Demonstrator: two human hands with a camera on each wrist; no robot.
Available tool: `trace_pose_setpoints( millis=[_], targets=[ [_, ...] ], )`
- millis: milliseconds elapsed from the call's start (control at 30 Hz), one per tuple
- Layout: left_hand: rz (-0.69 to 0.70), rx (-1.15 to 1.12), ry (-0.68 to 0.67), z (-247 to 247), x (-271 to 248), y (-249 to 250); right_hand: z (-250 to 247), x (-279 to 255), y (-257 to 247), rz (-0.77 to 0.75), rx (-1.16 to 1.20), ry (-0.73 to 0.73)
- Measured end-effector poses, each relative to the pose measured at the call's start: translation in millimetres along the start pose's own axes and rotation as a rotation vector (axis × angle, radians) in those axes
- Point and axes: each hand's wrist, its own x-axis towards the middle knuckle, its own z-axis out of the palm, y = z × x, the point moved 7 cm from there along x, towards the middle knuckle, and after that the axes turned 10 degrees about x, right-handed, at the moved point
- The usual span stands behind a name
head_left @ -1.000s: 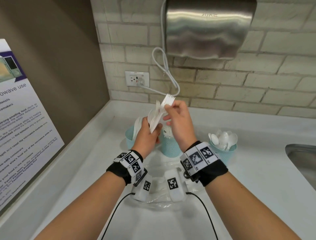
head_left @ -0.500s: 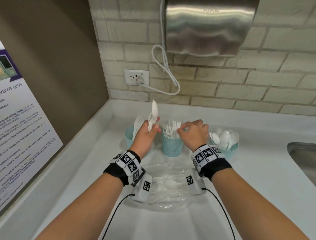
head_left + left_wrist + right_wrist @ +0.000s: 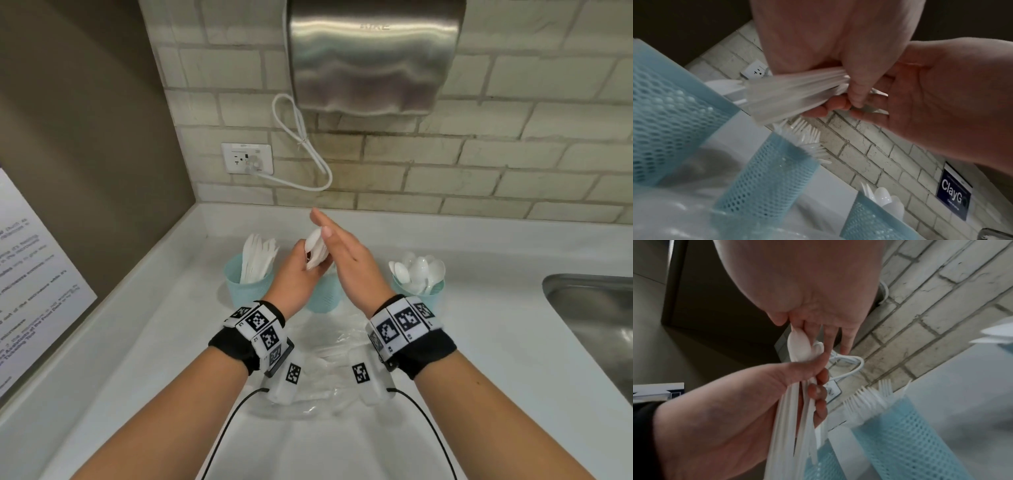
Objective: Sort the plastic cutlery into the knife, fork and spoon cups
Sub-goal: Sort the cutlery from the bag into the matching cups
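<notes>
My left hand (image 3: 310,260) grips a small bundle of white plastic spoons (image 3: 314,247) by the handles, bowls up, above the middle cup. My right hand (image 3: 322,224) lies open with straight fingers flat against the bowls. In the right wrist view the bundle (image 3: 799,345) touches my right fingers (image 3: 845,344). The left wrist view shows the handles (image 3: 793,95) fanning out of my left hand (image 3: 854,100). Three light blue mesh cups stand in a row: the knife cup (image 3: 246,287) on the left, the fork cup (image 3: 325,298) half hidden behind my hands, the spoon cup (image 3: 419,294) on the right.
A crumpled clear plastic bag (image 3: 329,356) with a few white pieces lies on the white counter (image 3: 496,342) under my wrists. A steel sink (image 3: 592,308) opens at the right. A hand dryer (image 3: 373,54), its cord and an outlet (image 3: 247,158) are on the brick wall behind.
My right hand pinched a fork from the bundle, carried it down to the fork cup, and has come back without it, open against the spoons. The left hand sank slightly.
</notes>
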Motion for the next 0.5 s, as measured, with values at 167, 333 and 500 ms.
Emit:
trace_pose_setpoints(
  millis=[167, 333, 500],
  targets=[
    [-0.056, -0.102, 0.026, 21, 5, 19, -52, -19, 16, 0.125, -0.138, 0.168],
    [-0.045, -0.134, -0.098, 71, 8, 59, -70, -35, 17, 0.25, 0.008, -0.03],
    [-0.018, -0.117, -0.282, 119, 14, 80, -119, -35, 16, 0.258, -0.122, 0.052]
  ],
)
